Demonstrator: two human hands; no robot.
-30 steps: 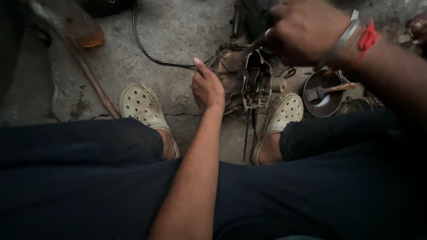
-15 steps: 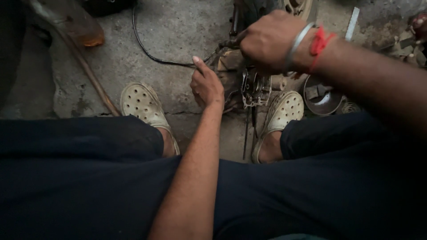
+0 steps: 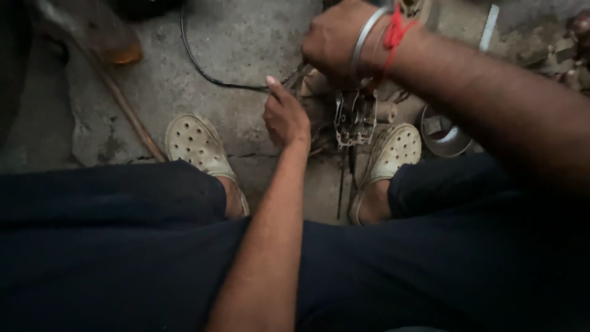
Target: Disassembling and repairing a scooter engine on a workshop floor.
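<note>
A greasy metal engine part [image 3: 354, 117] stands on the concrete floor between my two feet. My left hand [image 3: 284, 115] rests against its left side, fingers curled on it. Above it, my right hand [image 3: 335, 42], with a metal bangle and red thread at the wrist, is closed on a thin metal tool [image 3: 296, 75] whose tip points down-left toward the left hand. A black cable [image 3: 209, 74] runs across the floor to the part.
My feet wear cream perforated clogs, one on the left [image 3: 198, 145] and one on the right [image 3: 389, 152]. A round metal bowl [image 3: 444, 136] sits right of the part. A wooden stick [image 3: 120, 98] lies at the left. Dark trousers fill the lower view.
My right hand has moved left and lower over the part, now closer to the left hand. The left hand has stayed in place.
</note>
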